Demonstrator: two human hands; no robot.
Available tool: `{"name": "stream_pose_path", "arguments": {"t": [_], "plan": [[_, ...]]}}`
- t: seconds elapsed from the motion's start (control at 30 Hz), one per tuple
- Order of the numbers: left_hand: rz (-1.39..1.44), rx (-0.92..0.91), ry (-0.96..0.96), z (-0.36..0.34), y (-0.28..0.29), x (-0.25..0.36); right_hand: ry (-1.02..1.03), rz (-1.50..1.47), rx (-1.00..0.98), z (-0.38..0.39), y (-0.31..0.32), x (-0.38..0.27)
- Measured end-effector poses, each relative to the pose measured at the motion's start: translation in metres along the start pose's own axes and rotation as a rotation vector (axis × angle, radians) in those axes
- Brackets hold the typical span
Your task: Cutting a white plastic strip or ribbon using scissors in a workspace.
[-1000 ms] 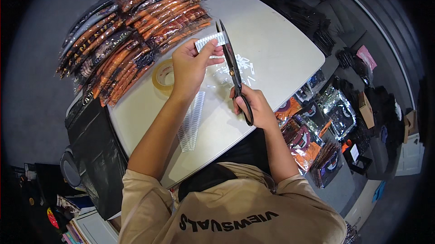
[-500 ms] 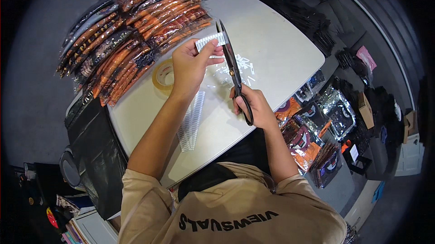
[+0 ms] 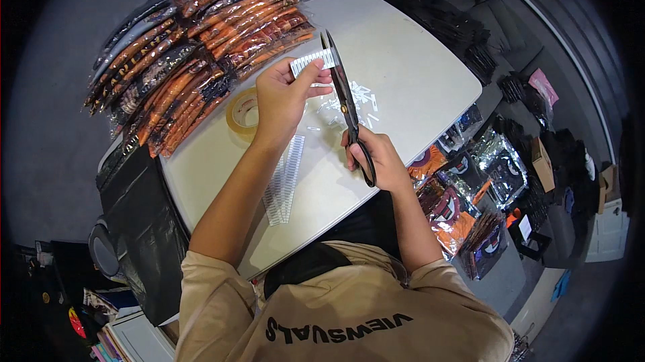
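Observation:
Between thumb and fingers, my left hand [image 3: 287, 97] pinches a short white strip of printed labels [image 3: 304, 63] above the table. Black scissors [image 3: 345, 93] are in my right hand [image 3: 379, 160], with its fingers through the handles. The blades point away from me and lie at the strip's right end. Beneath them, many small cut white pieces [image 3: 363, 97] are scattered on the table. Longer strips of labels [image 3: 282, 184] lie by my left forearm. A roll of clear yellowish tape [image 3: 235, 112] rests beside my left wrist, partly hidden by it.
Stacks of plastic-wrapped orange and black garments [image 3: 235, 33] stand along the left edge of the white table [image 3: 416, 60]. Black plastic sheeting [image 3: 138, 214] hangs at the near left. More bagged garments [image 3: 463, 194] lie to the right, with black bags [image 3: 443, 26] at the far right.

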State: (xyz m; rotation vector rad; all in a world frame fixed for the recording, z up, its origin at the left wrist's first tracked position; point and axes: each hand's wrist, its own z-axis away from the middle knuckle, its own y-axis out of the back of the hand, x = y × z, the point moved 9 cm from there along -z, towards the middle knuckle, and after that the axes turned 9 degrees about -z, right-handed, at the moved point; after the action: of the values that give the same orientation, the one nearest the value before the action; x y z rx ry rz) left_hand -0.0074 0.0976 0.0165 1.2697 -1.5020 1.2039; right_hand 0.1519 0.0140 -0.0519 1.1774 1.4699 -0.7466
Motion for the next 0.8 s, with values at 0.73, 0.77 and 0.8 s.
{"name": "stream_pose_path", "arguments": {"t": [0.73, 0.77, 0.8], "plan": [[0.008, -0.002, -0.001, -0.0010, 0.0015, -0.0015, -0.021, 0.012, 0.011, -0.0001, -0.0003, -0.0011], [0.008, -0.002, -0.001, -0.0008, 0.0011, -0.0013, -0.022, 0.011, 0.011, 0.0002, -0.0004, -0.0006], [0.005, -0.004, -0.003, -0.0007, 0.0005, -0.0009, -0.025, 0.015, 0.015, 0.0004, 0.0000, 0.0003]]}}
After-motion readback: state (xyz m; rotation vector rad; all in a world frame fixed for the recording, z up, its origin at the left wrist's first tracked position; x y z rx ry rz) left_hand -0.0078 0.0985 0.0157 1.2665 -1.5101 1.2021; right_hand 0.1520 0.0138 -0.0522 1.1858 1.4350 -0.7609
